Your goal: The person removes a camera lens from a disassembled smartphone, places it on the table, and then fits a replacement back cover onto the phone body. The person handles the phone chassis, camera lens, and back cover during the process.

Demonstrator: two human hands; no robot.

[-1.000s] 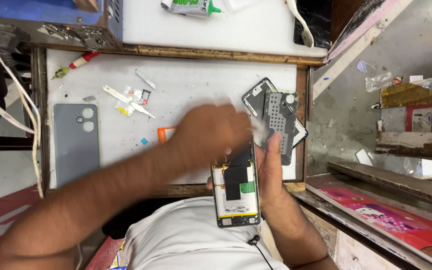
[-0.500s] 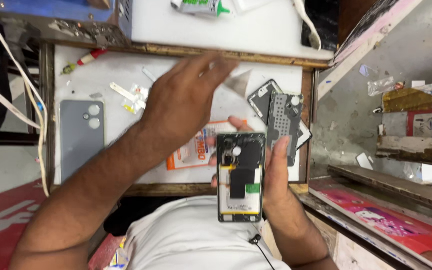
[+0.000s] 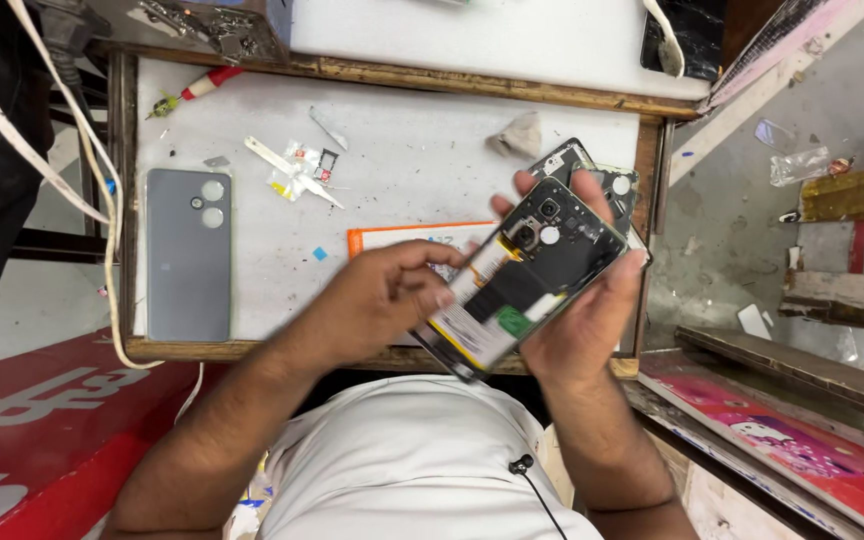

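Over white bench (image 3: 402,180), both hands grip opened phone (image 3: 527,275), hiding its lower edge.

The white bench (image 3: 402,190) lies bare through its middle, open to a reach between the grey back cover (image 3: 188,255) at 9 o'clock and the opened phone (image 3: 527,275) at 3. Towards 12, small scraps (image 3: 297,172), a crumpled cloth (image 3: 520,135) and a red-handled screwdriver (image 3: 197,90) crowd the far edge.

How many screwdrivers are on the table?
1. The red-handled screwdriver lies near the table's far left corner, beyond the grey back cover. Others may be hidden under the hands.
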